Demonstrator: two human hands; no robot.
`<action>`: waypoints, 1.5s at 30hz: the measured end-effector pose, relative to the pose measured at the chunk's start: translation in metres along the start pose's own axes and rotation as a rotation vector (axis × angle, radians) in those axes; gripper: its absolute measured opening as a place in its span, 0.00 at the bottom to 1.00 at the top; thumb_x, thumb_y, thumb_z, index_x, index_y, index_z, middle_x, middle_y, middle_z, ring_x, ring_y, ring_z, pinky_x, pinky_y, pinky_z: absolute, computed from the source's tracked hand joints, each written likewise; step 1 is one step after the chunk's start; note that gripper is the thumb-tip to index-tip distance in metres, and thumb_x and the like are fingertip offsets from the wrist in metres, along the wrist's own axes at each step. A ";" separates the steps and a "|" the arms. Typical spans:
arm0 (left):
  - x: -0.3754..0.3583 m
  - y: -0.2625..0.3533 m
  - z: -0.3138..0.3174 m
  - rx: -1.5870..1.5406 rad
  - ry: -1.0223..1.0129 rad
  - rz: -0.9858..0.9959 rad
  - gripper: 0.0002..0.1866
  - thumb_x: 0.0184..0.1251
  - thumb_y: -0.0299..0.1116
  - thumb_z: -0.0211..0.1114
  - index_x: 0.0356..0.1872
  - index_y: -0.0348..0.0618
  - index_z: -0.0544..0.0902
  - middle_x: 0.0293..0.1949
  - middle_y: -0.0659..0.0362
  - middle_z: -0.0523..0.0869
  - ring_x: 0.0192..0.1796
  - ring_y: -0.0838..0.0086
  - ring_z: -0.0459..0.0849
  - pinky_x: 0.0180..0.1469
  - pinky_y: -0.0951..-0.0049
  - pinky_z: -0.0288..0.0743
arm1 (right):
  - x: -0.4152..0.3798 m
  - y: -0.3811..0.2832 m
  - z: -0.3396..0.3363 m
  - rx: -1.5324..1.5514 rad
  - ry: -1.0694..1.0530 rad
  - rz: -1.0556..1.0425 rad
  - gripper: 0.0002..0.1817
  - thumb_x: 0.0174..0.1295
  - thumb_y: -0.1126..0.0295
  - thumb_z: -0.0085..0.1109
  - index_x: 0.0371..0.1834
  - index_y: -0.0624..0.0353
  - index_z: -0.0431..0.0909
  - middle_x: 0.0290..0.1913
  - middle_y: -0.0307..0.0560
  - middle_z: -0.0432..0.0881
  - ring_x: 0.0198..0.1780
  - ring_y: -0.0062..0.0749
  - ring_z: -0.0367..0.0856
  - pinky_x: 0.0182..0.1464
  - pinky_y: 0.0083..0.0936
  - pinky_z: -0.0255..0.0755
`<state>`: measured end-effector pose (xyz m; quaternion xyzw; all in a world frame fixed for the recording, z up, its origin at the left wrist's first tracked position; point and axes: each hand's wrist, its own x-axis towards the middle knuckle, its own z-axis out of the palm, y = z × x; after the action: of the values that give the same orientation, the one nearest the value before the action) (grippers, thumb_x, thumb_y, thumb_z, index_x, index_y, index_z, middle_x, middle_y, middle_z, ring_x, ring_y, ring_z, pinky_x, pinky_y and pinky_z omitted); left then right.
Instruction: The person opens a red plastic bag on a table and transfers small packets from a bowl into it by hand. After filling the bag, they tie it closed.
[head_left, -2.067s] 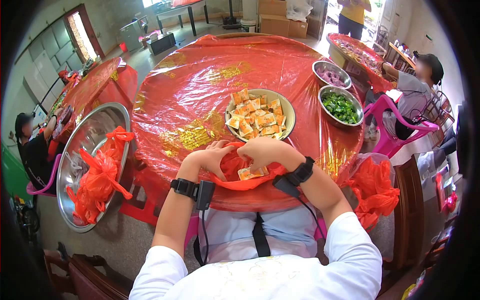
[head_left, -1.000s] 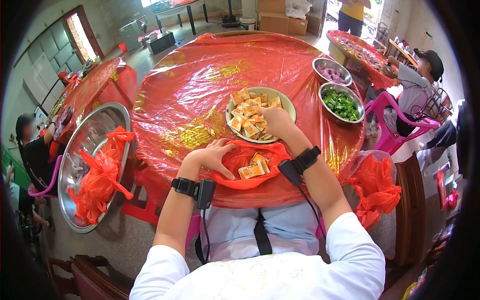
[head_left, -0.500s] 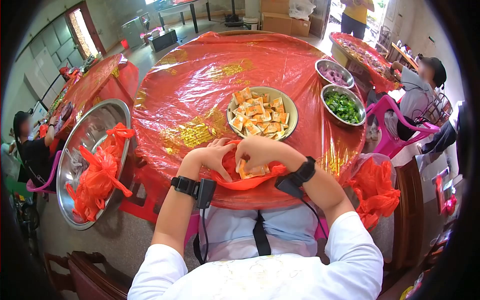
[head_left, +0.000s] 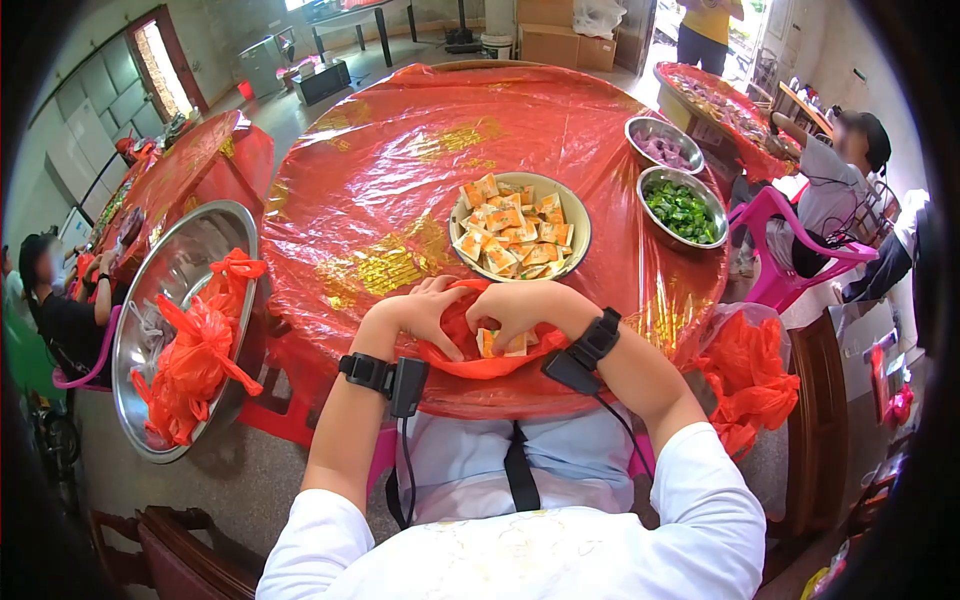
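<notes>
My left hand (head_left: 428, 315) grips the rim of the open red bag (head_left: 468, 362), lower centre of frame, on the red-covered tabletop (head_left: 370, 180). My right hand (head_left: 507, 312) is in the bag mouth, fingers curled down at the orange-and-white packets (head_left: 502, 343) lying inside; can't tell if the grip is closed on one. Bowl of more packets (head_left: 582, 225) sits just beyond my hands. Bowl of chopped greens (head_left: 686, 208): upper right. Big metal basin (head_left: 150, 300) with tied red bags (head_left: 197, 355): left side.
</notes>
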<state>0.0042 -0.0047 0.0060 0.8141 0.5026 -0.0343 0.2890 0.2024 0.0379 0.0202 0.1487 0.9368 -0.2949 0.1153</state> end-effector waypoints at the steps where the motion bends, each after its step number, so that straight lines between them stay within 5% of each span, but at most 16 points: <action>1: 0.000 0.000 0.000 -0.009 -0.004 -0.003 0.65 0.23 0.52 0.82 0.71 0.54 0.55 0.69 0.44 0.55 0.71 0.47 0.52 0.70 0.56 0.53 | -0.002 -0.001 -0.002 0.000 0.001 0.001 0.15 0.44 0.65 0.69 0.36 0.58 0.80 0.29 0.44 0.80 0.33 0.35 0.79 0.36 0.30 0.72; 7: -0.001 0.001 -0.002 0.030 -0.027 -0.028 0.66 0.23 0.54 0.82 0.71 0.52 0.54 0.70 0.42 0.52 0.72 0.45 0.49 0.71 0.56 0.52 | -0.018 -0.004 -0.026 -0.052 0.448 0.037 0.13 0.51 0.61 0.64 0.33 0.59 0.79 0.31 0.49 0.81 0.35 0.42 0.80 0.38 0.34 0.72; 9: -0.001 0.001 -0.001 0.048 -0.039 -0.047 0.66 0.23 0.54 0.82 0.71 0.52 0.54 0.70 0.41 0.51 0.72 0.45 0.49 0.71 0.56 0.52 | -0.015 0.028 -0.024 -0.234 0.890 0.119 0.16 0.52 0.59 0.64 0.38 0.58 0.78 0.38 0.50 0.81 0.43 0.46 0.79 0.44 0.35 0.72; 13: 0.000 -0.003 0.001 0.051 -0.024 -0.017 0.67 0.21 0.54 0.82 0.71 0.52 0.54 0.70 0.40 0.51 0.72 0.45 0.48 0.71 0.56 0.52 | -0.018 0.070 -0.013 -0.458 0.928 0.479 0.20 0.50 0.59 0.65 0.46 0.54 0.76 0.44 0.45 0.80 0.51 0.43 0.76 0.51 0.36 0.71; 15: 0.000 -0.002 0.000 0.052 -0.023 -0.015 0.67 0.21 0.54 0.83 0.71 0.52 0.54 0.70 0.40 0.51 0.72 0.44 0.48 0.71 0.56 0.52 | -0.019 0.074 -0.012 -0.455 0.553 0.757 0.25 0.50 0.58 0.65 0.51 0.51 0.72 0.48 0.44 0.79 0.54 0.41 0.74 0.53 0.39 0.69; 18: 0.000 -0.002 0.001 0.053 -0.023 -0.016 0.66 0.21 0.54 0.83 0.71 0.54 0.54 0.70 0.40 0.51 0.72 0.44 0.48 0.71 0.55 0.52 | -0.016 0.071 -0.016 -0.447 0.512 0.789 0.26 0.49 0.58 0.67 0.52 0.51 0.72 0.48 0.44 0.79 0.55 0.39 0.75 0.54 0.41 0.68; 27: -0.001 -0.002 0.000 0.021 -0.023 -0.001 0.66 0.22 0.54 0.82 0.71 0.54 0.54 0.71 0.40 0.50 0.73 0.47 0.47 0.71 0.56 0.51 | -0.030 0.072 -0.026 -0.219 0.541 0.718 0.22 0.48 0.71 0.59 0.51 0.53 0.76 0.45 0.54 0.81 0.51 0.45 0.79 0.50 0.39 0.72; 37: 0.000 -0.002 0.000 0.048 -0.030 -0.021 0.66 0.22 0.54 0.82 0.71 0.54 0.54 0.71 0.41 0.49 0.73 0.47 0.47 0.72 0.56 0.50 | -0.046 0.046 -0.036 -0.199 0.776 0.686 0.19 0.49 0.77 0.54 0.46 0.50 0.80 0.43 0.51 0.82 0.49 0.42 0.80 0.46 0.35 0.75; 40: -0.001 -0.002 0.000 0.046 -0.026 -0.023 0.65 0.23 0.54 0.82 0.71 0.54 0.54 0.71 0.42 0.49 0.73 0.47 0.47 0.72 0.56 0.51 | -0.043 0.063 -0.032 -0.220 0.896 0.608 0.17 0.46 0.74 0.61 0.43 0.52 0.81 0.39 0.51 0.82 0.45 0.42 0.81 0.44 0.33 0.74; 42: -0.001 -0.002 -0.001 0.045 -0.025 -0.027 0.65 0.23 0.54 0.82 0.71 0.54 0.54 0.71 0.42 0.49 0.73 0.47 0.47 0.72 0.56 0.51 | -0.042 0.071 -0.034 0.045 0.915 0.426 0.18 0.39 0.71 0.70 0.37 0.55 0.82 0.36 0.50 0.81 0.41 0.41 0.80 0.43 0.33 0.73; 45: -0.001 -0.001 -0.001 0.045 -0.029 -0.018 0.66 0.23 0.54 0.82 0.71 0.54 0.54 0.71 0.42 0.50 0.73 0.47 0.47 0.72 0.57 0.51 | -0.040 0.071 -0.035 0.124 0.988 0.447 0.21 0.30 0.69 0.77 0.32 0.59 0.81 0.34 0.49 0.81 0.37 0.42 0.79 0.41 0.33 0.72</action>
<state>0.0026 -0.0045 0.0068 0.8151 0.5049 -0.0599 0.2776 0.2595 0.1057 0.0233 0.4715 0.8060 -0.2127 -0.2878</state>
